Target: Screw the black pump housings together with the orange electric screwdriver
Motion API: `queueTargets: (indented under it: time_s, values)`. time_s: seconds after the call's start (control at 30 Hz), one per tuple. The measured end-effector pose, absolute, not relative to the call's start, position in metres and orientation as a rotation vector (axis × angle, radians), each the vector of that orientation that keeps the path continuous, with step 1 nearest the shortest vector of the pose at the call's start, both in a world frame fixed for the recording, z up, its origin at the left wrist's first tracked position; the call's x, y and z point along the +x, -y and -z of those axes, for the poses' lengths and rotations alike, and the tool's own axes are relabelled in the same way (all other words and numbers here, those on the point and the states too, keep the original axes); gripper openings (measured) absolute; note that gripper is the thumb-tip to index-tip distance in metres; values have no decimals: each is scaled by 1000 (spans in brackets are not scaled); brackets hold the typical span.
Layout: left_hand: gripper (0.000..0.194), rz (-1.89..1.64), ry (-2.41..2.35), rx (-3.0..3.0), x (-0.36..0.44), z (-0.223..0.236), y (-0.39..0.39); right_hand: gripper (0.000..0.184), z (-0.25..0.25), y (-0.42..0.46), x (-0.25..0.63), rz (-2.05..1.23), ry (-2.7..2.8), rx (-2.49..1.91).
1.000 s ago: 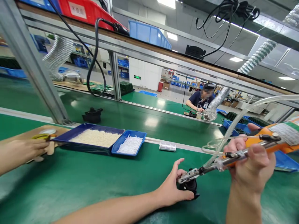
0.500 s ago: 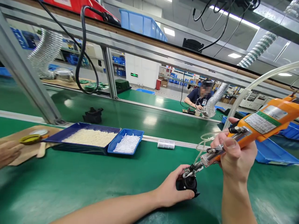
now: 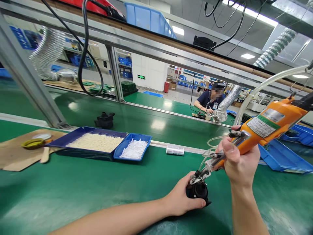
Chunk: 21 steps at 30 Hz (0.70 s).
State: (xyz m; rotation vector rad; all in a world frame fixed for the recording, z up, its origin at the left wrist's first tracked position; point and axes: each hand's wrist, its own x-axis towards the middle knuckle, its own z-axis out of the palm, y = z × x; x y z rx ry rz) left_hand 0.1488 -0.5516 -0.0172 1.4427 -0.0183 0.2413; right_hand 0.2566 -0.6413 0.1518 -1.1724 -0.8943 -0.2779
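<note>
On the green bench, my left hand is wrapped round a black plastic housing. Gripped in my right hand is an orange electric screwdriver, tilted so that its metal nose points down to the left. That nose meets the upper side of the housing; the bit's exact contact point is too small to make out. Clear air tubes run from the screwdriver to the upper right.
A dark blue tray of pale pieces and a smaller blue tray of white strips stand left of centre. Cardboard lies farther left. Another black housing stands behind. A person sits across; blue bins are at right.
My right hand and the screwdriver have moved left and a little up, with the tool held steeper. Another person's hand at the far left has left view. The black housing behind has moved right.
</note>
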Motion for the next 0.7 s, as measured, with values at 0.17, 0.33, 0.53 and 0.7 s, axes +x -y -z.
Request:
queueTargets:
  time_s: [0.17, 0.33, 0.53, 0.7]
  values:
    - [57, -184, -154, 1478, 148, 15, 554, 46, -150, 629, 239, 328, 898, -1262]
    - [58, -184, -130, 1485, 148, 24, 554, 45, -147, 626, 242, 292, 922, -1265]
    - [78, -183, -78, 1429, 157, 35, 548, 46, -144, 624, 245, 375, 891, -1279]
    - [76, -575, -62, 1828, 108, 14, 547, 49, -163, 656, 267, 673, 923, -1107]
